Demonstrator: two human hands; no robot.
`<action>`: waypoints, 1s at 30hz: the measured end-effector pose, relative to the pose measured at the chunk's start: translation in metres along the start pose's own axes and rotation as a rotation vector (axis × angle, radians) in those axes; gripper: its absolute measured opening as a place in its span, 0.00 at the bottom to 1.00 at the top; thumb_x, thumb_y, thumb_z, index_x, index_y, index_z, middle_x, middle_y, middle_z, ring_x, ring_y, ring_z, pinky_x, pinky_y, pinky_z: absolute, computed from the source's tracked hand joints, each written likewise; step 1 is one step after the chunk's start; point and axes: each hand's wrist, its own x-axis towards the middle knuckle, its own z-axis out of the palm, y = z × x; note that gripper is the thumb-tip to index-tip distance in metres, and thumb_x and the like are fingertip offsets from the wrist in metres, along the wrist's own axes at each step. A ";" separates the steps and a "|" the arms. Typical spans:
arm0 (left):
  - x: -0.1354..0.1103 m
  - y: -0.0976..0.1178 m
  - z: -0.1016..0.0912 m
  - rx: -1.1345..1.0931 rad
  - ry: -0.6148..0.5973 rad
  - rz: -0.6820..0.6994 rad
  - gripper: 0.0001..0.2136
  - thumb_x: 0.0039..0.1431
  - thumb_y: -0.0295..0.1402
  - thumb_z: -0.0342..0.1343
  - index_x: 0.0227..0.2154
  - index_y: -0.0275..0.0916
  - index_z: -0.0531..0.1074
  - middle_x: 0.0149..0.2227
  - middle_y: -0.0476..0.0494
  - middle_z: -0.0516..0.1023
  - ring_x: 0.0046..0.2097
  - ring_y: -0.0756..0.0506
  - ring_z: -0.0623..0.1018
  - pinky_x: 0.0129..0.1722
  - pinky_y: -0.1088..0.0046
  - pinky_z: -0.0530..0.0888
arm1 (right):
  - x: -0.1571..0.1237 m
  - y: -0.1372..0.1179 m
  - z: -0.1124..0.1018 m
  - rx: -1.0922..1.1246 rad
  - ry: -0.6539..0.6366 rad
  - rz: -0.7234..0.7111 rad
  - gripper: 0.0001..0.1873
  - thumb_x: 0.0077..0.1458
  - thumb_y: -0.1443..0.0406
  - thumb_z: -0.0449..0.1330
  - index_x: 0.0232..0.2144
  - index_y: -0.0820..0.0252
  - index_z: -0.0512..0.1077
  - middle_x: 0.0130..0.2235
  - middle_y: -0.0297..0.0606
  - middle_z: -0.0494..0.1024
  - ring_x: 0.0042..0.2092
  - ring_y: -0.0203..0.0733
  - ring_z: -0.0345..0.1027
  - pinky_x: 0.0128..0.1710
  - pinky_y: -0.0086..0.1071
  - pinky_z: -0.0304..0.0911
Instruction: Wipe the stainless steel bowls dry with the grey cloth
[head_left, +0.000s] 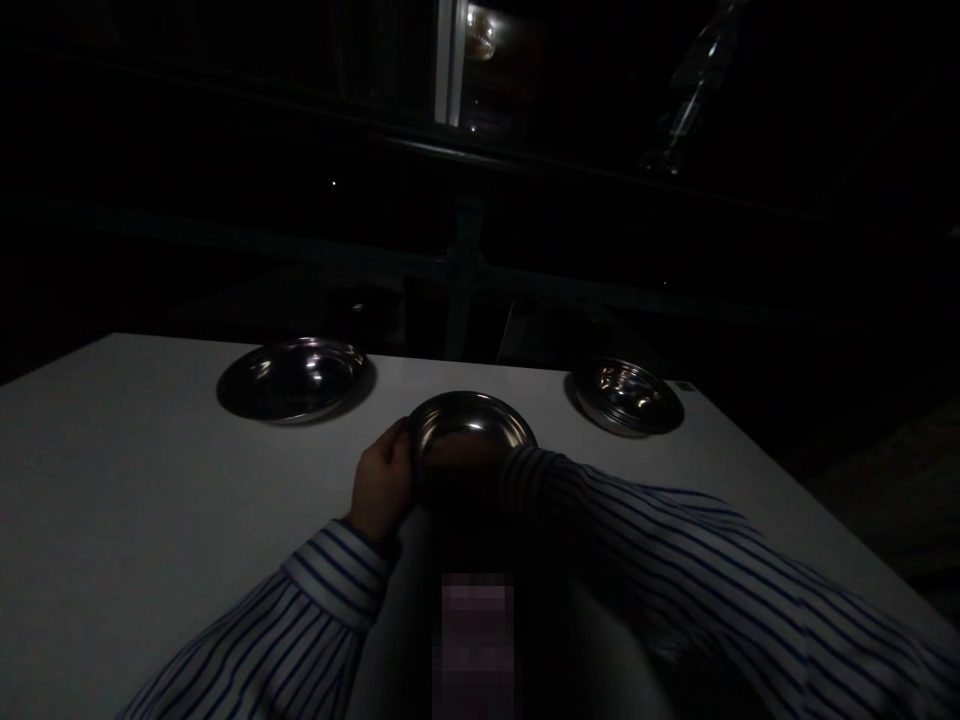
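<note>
A shiny metal bowl (472, 408) is in front of me at the middle of the white table, its inside facing me. My left hand (384, 483) grips its left rim, with the thumb and fingers closed on the edge. My right hand (469, 460) reaches across the inside of the bowl from the right. Deep shadow covers that hand, so its fingers and anything in them cannot be made out. Both arms wear blue-striped white sleeves.
On the white table (172, 480), a wide metal bowl (289, 385) stands at the far left. Several nested metal bowls (626, 397) are near the far right corner. A clear bottle (690, 105) shows in the dark background, beyond a dark bar.
</note>
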 end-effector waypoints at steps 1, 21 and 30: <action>0.000 0.000 -0.001 0.006 -0.002 -0.006 0.19 0.54 0.35 0.44 0.44 0.30 0.70 0.45 0.35 0.75 0.46 0.42 0.73 0.47 0.67 0.67 | 0.001 0.001 -0.003 0.004 -0.006 0.014 0.12 0.56 0.63 0.53 0.42 0.63 0.66 0.43 0.39 0.70 0.41 0.38 0.66 0.40 0.38 0.64; -0.003 -0.004 0.005 0.075 0.115 -0.034 0.19 0.54 0.36 0.43 0.43 0.33 0.71 0.41 0.35 0.76 0.43 0.41 0.74 0.43 0.65 0.69 | -0.007 -0.001 -0.018 0.051 -0.082 -0.007 0.12 0.55 0.68 0.51 0.40 0.61 0.70 0.43 0.40 0.73 0.43 0.38 0.67 0.41 0.29 0.60; -0.006 -0.001 0.001 0.001 0.021 -0.015 0.19 0.54 0.37 0.44 0.44 0.34 0.70 0.40 0.39 0.77 0.37 0.43 0.76 0.37 0.69 0.71 | -0.002 0.018 -0.019 -0.019 0.030 0.120 0.16 0.56 0.69 0.48 0.47 0.66 0.64 0.48 0.50 0.67 0.50 0.46 0.62 0.47 0.38 0.58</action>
